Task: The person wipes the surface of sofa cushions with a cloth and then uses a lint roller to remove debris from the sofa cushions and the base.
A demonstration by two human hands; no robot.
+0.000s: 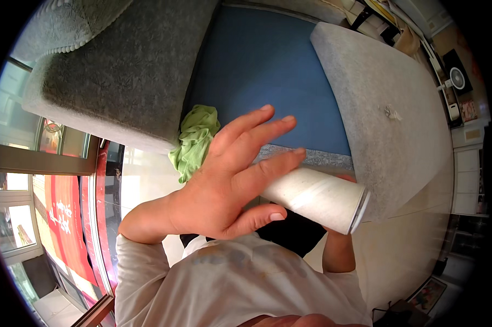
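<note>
My left hand is raised with its fingers spread, over one end of a white sticky lint roller's paper roll or similar cylinder. Whether its fingers touch the cylinder cannot be told. The near end of the cylinder shows a pale round rim. Behind the cylinder is my right hand, mostly hidden; only a bit of it shows above the roll, and its forearm comes up from below. A crumpled light green cloth hangs at the sofa's corner, beside my left hand.
Grey cushions of a sofa stand at the left, and a pale grey upholstered section at the right. Between them lies a blue sofa base. A small crumpled scrap rests on the right section. A glass door with a red hanging is at the left.
</note>
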